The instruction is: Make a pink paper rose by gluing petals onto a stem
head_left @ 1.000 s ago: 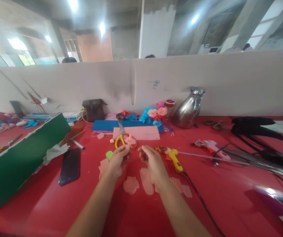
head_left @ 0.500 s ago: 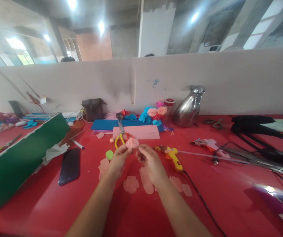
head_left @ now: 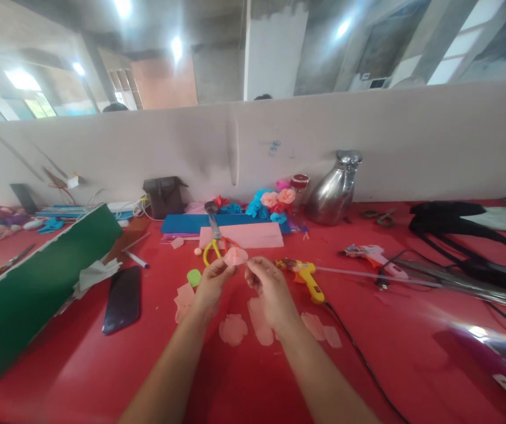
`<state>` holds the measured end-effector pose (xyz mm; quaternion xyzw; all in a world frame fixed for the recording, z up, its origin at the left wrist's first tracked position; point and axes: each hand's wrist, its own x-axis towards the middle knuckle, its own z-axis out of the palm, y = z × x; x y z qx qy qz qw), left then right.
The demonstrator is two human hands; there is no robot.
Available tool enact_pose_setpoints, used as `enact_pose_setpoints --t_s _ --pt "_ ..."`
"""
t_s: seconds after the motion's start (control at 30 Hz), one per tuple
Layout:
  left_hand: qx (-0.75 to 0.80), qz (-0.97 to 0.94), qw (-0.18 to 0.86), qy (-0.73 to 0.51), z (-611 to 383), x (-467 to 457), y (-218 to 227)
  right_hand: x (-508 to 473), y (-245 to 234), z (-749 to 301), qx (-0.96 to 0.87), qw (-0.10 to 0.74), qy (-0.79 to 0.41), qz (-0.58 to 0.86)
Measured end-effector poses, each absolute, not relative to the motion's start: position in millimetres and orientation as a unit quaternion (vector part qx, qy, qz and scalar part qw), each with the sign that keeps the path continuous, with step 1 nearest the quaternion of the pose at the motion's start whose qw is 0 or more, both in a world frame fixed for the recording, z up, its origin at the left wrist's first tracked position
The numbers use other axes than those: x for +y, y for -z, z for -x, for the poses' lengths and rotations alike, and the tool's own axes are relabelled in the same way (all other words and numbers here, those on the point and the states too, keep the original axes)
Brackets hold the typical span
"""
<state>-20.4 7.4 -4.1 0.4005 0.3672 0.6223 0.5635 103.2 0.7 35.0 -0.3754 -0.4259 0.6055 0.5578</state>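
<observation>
A pale pink paper flower (head_left: 235,255) is pinched by its base in my left hand (head_left: 212,284), above the red table. My right hand (head_left: 268,287) has its thumb and fingertips together at the flower's right edge, gripping the petal there. Loose pink paper petals (head_left: 234,329) lie below the hands, and more pink pieces (head_left: 185,297) rest left of my left wrist with a green template (head_left: 194,277). Yellow-handled scissors (head_left: 214,235) lie just behind the flower. To the right of my right hand is a yellow glue gun (head_left: 309,280), its black cord trailing forward.
Finished paper flowers (head_left: 274,203), a jar (head_left: 299,188) and a steel jug (head_left: 336,188) stand by the partition. A green board (head_left: 45,288) and a phone (head_left: 122,299) are left. At right lie a pink glue gun (head_left: 376,259) and a black bag (head_left: 451,235).
The view has shifted slightly, so the table things appear a little further left. Both hands keep nearly the same pose around the paper flower.
</observation>
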Motion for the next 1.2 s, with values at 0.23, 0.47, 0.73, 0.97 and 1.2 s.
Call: enact_pose_setpoints --t_s 0.23,0.47,0.73,0.97,1.2 --pt "0.380 -0.446 0.529 -0.613 17.2 2.9 -2.4 -5.6 -37.5 -100.9 -0.457 0.554 -0.561 0.413" --pt "0.385 -0.443 0.519 -0.621 15.9 2.2 -3.7 -13.5 -43.5 -95.6 -0.417 0.548 -0.613 0.386" --pt "0.399 -0.428 0.513 -0.628 17.1 2.4 -3.5 -15.8 -43.6 -94.7 -0.420 0.550 -0.625 0.363" --pt "0.396 -0.430 0.514 -0.628 17.5 3.6 -1.0 -16.1 -43.1 -94.3 -0.420 0.562 -0.602 0.381" --pt "0.405 -0.428 0.506 -0.630 18.0 1.4 -4.7 -15.1 -41.0 -92.6 -0.415 0.542 -0.619 0.388"
